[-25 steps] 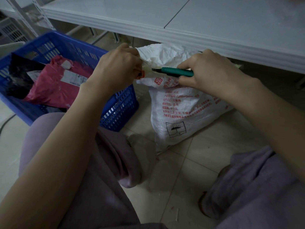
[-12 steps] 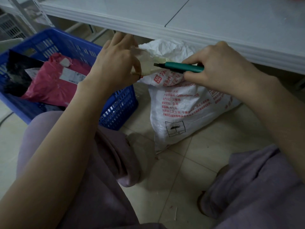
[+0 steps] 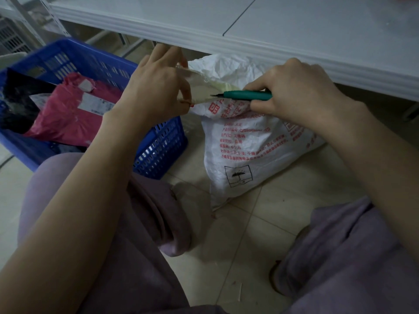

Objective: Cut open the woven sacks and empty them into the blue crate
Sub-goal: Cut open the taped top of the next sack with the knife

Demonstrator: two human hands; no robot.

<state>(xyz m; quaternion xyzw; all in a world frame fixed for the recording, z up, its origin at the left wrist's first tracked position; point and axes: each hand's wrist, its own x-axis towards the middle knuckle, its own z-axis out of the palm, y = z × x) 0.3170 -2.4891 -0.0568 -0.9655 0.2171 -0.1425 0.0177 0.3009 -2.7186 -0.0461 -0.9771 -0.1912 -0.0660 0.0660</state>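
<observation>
Left hand (image 3: 156, 91) pinches a pale flap atop the crinkled white woven sack (image 3: 249, 159); right hand (image 3: 294, 94) grips a slim green knife (image 3: 247, 95) there. The slotted blue crate (image 3: 158, 152) stands just left of the sack.

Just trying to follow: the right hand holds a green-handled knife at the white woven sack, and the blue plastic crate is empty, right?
No: the head view shows the blue plastic crate holding a pink plastic parcel and a black bag. The right hand does hold the green-handled knife at the white woven sack.
</observation>
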